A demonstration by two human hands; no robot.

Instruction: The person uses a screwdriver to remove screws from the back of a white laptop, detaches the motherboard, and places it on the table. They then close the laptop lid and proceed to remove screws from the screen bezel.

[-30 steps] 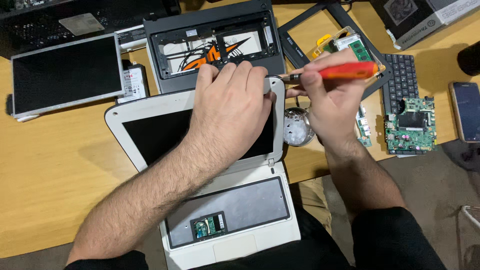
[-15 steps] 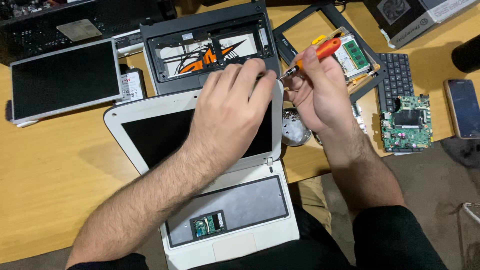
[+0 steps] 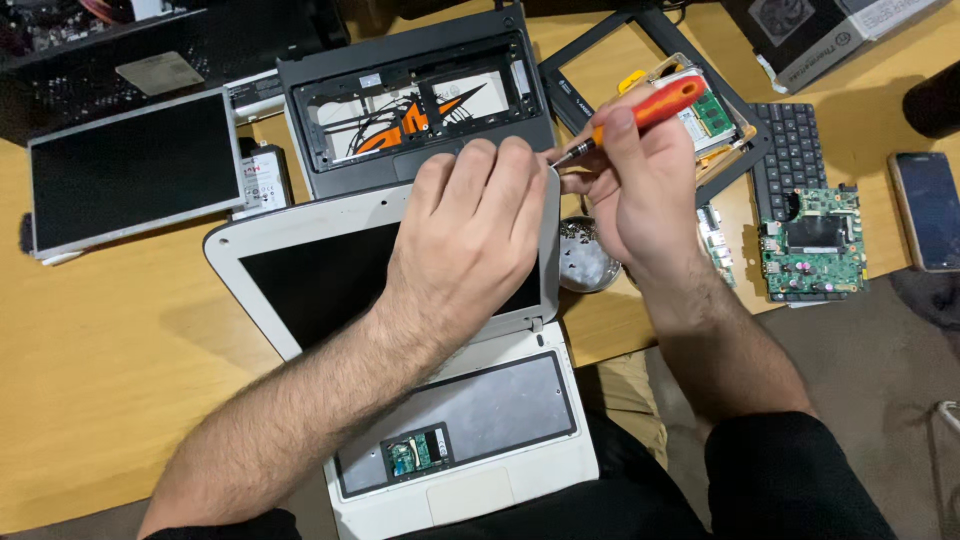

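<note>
A small white laptop [image 3: 300,270] lies open in front of me, its keyboard removed so the grey tray and a small green board [image 3: 415,455] show. My left hand [image 3: 465,235] presses down on the top right corner of its lid, fingers over the bezel edge. My right hand [image 3: 630,190] grips a red and orange screwdriver [image 3: 650,105]. The tool's metal tip points left and touches the lid corner beside my left fingertips.
A dark laptop chassis [image 3: 420,100] lies behind the lid. A loose screen panel [image 3: 130,170] sits far left, a battery [image 3: 262,180] beside it. A small round dish [image 3: 585,260], a keyboard [image 3: 795,150], a green mainboard [image 3: 815,245], a black bezel frame [image 3: 585,75] and a phone [image 3: 930,210] lie right.
My right hand has tilted the screwdriver from level to slanted and brought its tip down to the lid corner. My left hand stays on the lid.
</note>
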